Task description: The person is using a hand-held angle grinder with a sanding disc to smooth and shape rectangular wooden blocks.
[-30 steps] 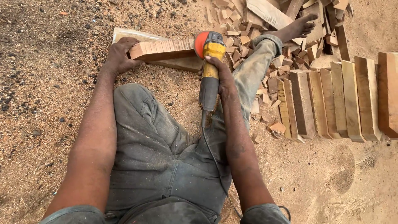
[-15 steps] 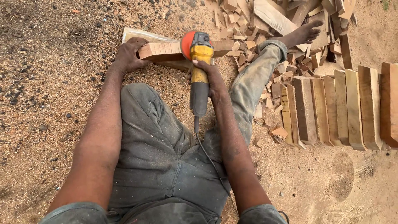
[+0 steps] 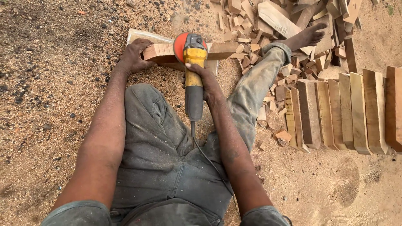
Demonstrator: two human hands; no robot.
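Outdoor woodworking yard: sawdust-strewn ground (image 3: 50,83), wood offcuts (image 3: 259,21), stacked blocks (image 3: 347,109).

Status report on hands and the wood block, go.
Left hand grips wood block at its left end. Right hand grips yellow angle grinder, disc end at the block. Bare foot and wood scraps close by on the right.

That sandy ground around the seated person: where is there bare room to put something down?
Open ground lies beyond the left hand, and sand below the row of planks. It is crowded by the scrap pile around the bare foot, and at the grinder.
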